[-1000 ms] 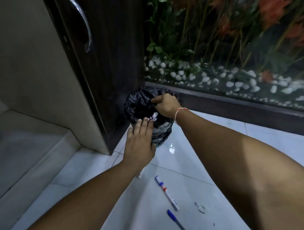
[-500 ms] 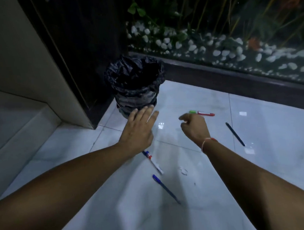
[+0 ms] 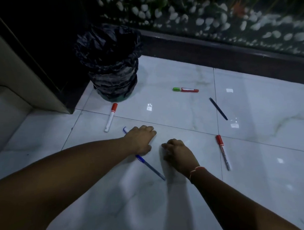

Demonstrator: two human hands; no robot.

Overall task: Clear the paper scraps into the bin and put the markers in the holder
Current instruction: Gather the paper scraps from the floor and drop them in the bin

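Observation:
A bin (image 3: 114, 81) lined with a black bag stands on the white tile floor by a dark cabinet corner. My left hand (image 3: 140, 139) lies palm down on the floor over a blue-capped marker (image 3: 125, 130) and the top of a blue pen (image 3: 151, 167). My right hand (image 3: 178, 153) is beside it, fingers curled down onto the tile; what is under them is hidden. Loose on the floor lie a red-capped white marker (image 3: 110, 118), a green-and-red marker (image 3: 185, 90), a dark pen (image 3: 218, 108) and a red marker (image 3: 223, 151). Two small white paper scraps (image 3: 229, 90) (image 3: 234, 125) lie at the right.
The dark cabinet (image 3: 38, 50) rises at the left with a pale step (image 3: 4, 108) beside it. A dark skirting (image 3: 215, 53) runs under a glass panel showing white pebbles (image 3: 204, 20) and plants along the far side. No marker holder is in view.
Both hands have left the bin and dropped to the floor. My right hand came back from near the green-and-red marker to the tile where a paper scrap lay. The view tilted down.

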